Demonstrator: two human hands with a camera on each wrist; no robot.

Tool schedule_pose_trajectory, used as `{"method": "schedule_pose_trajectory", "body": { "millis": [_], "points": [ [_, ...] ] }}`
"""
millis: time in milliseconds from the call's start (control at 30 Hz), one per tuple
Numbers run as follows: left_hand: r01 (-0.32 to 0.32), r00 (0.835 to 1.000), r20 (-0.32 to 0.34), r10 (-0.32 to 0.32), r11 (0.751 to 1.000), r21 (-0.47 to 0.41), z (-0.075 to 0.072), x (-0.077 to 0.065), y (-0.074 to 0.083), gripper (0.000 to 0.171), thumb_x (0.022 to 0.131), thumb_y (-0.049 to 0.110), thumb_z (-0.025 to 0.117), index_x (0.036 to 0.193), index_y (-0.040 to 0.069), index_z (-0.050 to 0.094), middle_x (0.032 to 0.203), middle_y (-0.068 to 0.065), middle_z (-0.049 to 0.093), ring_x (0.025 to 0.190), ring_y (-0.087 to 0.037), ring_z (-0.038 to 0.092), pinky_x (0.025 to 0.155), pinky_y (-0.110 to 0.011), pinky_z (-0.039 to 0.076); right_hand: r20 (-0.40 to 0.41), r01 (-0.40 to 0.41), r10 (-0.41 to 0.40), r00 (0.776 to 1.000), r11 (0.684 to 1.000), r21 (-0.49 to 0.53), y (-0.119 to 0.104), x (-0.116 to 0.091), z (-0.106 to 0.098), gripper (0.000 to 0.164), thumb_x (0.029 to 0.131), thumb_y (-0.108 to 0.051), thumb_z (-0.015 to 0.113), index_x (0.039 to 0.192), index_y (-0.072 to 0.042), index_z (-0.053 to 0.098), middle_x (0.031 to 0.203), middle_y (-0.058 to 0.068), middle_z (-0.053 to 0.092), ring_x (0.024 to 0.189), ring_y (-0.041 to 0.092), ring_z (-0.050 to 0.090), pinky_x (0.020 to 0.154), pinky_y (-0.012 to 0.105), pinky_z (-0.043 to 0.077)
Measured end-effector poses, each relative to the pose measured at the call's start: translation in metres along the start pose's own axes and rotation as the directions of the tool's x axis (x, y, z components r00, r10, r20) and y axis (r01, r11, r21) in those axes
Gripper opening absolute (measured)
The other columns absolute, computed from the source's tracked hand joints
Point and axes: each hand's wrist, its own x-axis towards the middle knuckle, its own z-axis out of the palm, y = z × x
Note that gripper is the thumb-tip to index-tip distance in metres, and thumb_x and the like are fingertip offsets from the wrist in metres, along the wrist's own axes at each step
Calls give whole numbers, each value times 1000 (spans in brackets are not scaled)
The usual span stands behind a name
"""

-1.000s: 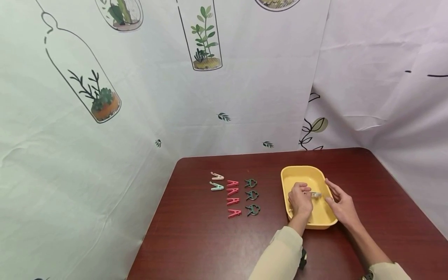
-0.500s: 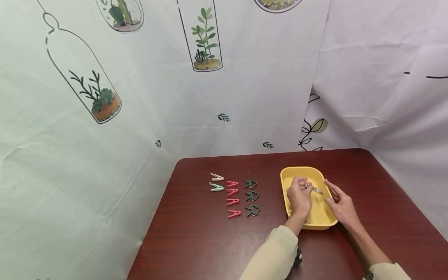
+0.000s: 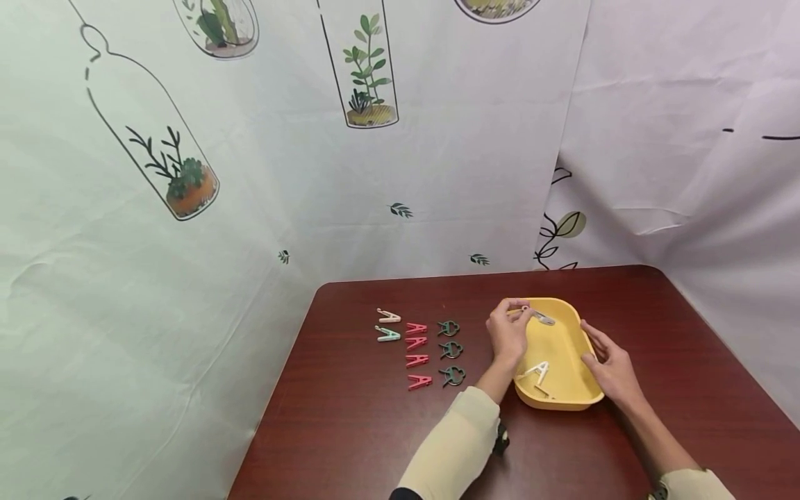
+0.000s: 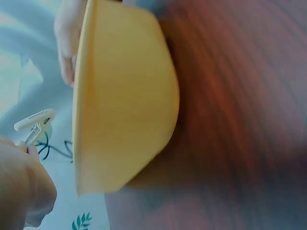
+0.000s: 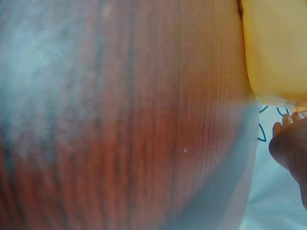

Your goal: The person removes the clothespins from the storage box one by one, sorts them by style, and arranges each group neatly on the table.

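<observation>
My left hand [image 3: 507, 335] pinches a pale clothespin [image 3: 542, 318] over the far left corner of a yellow tray [image 3: 589, 401]. In the left wrist view, that clothespin [image 4: 36, 119] sticks out from the fingertips, above the tray's rim. The right hand [image 3: 614, 367] rests against the tray's right rim, fingers spread and fairly straight. Inside the tray, near its front left corner, lie a white clothespin [image 3: 541, 371] and a small beige piece [image 3: 544, 392], too small to make out. The right wrist view shows only part of the hand [image 5: 292, 143] beside the yellow wall.
Left of the tray, on the dark red table [image 3: 350, 430], clothespins lie in columns: a white one [image 3: 389, 316] and a mint one [image 3: 387, 334], several red ones [image 3: 417, 360], then three dark green clips [image 3: 451, 349]. A printed cloth [image 3: 462, 173] hangs behind the table.
The left hand has lifted the clothespin and moved left and away to the tray's far left corner, uncovering the pieces in the tray. The right hand has stayed at the rim.
</observation>
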Motion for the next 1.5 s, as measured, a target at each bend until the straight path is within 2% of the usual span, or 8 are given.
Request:
{"method": "schedule_pose_trajectory", "body": {
  "millis": [233,433,633,800,867,1100,1300,1500],
  "points": [
    [-10,1000,26,10,1000,-19,-41,23,0,9,90,8,86,94,13,80,92,7,77,84,-7,75,73,-22,59,10,-20,20,1000,999,-28,4,0,0,59,96,14,63,153,8,49,153,31,47,123,-19,46,89,2,43],
    [-59,998,-3,59,998,11,-83,45,-5,9,89,9,87,96,11,81,92,2,79,86,-12,76,74,-23,59,6,-18,18,1000,999,-26,5,0,0,58,96,15,62,152,10,49,152,32,47,124,-19,45,90,3,43],
    [-53,998,-25,53,998,14,-124,58,-12,9,90,9,86,97,9,81,94,-1,80,88,-14,76,75,-20,57,3,-21,22,1000,999,-36,6,0,-1,58,96,15,62,152,9,49,152,32,47,124,-20,44,90,2,42],
    [-54,998,-25,54,999,-5,-156,62,-18,11,90,3,84,100,2,80,98,-13,80,92,-30,77,72,-17,55,9,-32,32,999,999,-42,3,-1,-2,59,96,14,62,153,8,48,152,33,46,125,-20,43,90,2,43],
    [-45,999,-16,45,999,13,-170,65,-21,10,91,3,84,100,2,80,99,-14,80,92,-31,77,71,-21,57,9,-30,30,999,999,-37,1,-1,-2,59,96,13,62,153,9,48,152,33,46,125,-20,44,89,2,43],
    [-30,999,29,27,993,117,-222,70,-37,8,94,2,80,102,3,80,101,-12,80,95,-28,78,80,-53,62,7,-21,21,1000,1000,-23,2,0,-2,57,96,14,63,152,10,49,152,32,47,124,-19,46,88,2,43],
    [-4,998,56,-8,979,203,-260,72,-54,13,95,5,80,106,-1,80,106,-14,79,99,-27,78,78,-29,60,0,-24,24,1000,999,-21,6,1,-2,57,97,14,62,152,10,49,153,31,47,124,-20,45,88,2,43],
    [34,996,75,-47,986,163,-292,71,-68,14,94,-2,78,107,-8,78,110,-23,77,99,-26,78,78,-19,58,0,-18,18,1000,1000,-17,9,1,-3,57,96,15,62,152,10,49,153,30,47,124,-20,45,89,3,44]
  ]
}}
